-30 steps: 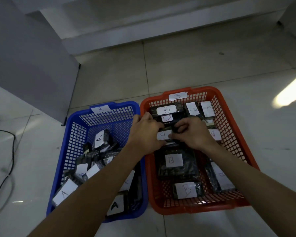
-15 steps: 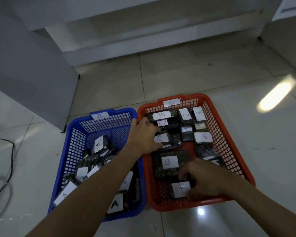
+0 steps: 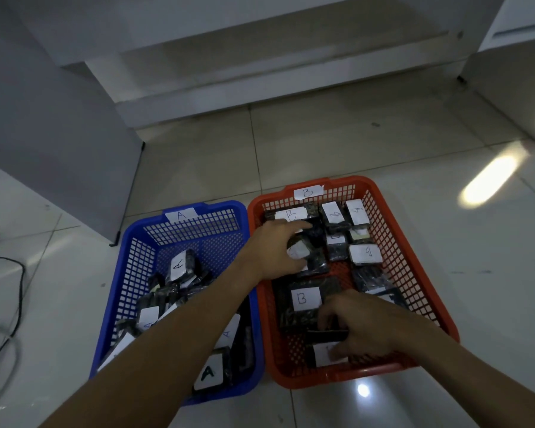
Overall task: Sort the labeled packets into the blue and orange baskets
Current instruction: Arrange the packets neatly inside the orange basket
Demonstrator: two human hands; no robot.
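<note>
Both hands work inside the orange basket point(image 3: 420, 270), so the step in hand looks like tidying the B packets already dropped there. To do it well, each packet should probably be laid flat with its label up and nudged against its neighbours, not piled, so a stray A would show at once. Going left to right: the blue basket point(image 3: 142, 257), tagged A on its far rim, holds a loose heap of dark packets whose visible labels read A. The left hand point(image 3: 278, 251) reaches across into the orange basket, its fingers curled round a dark packet point(image 3: 309, 257) near the middle. The right hand point(image 3: 362, 329) lies low at the near end, fingers bent over a white-labelled packet point(image 3: 322, 353); whether it truly grips it I cannot tell. The orange basket, tagged B, holds packets in rough rows, the readable labels all B.
</note>
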